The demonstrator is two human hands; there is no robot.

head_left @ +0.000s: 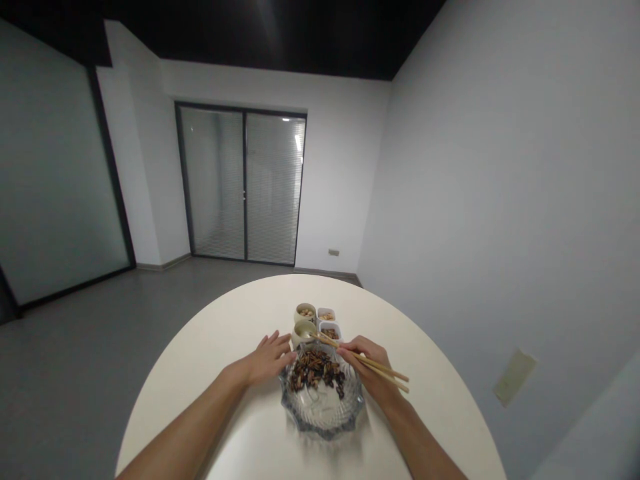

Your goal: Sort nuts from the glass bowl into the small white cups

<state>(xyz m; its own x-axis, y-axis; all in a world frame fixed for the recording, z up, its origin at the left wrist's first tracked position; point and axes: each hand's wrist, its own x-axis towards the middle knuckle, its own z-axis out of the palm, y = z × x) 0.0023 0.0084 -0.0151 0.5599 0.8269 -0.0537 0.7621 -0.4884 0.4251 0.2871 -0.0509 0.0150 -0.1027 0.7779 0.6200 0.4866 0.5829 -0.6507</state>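
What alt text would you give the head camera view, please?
A person's right hand holds wooden chopsticks above a glass bowl of dark pieces, while the left hand lies flat beside it on a round white table. Four small cups stand behind the bowl.

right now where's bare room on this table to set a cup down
Bare table left of the left hand, behind the small cups to the far edge, and right of the right hand. Crowded in the middle: glass bowl, cups, chopsticks, both hands.
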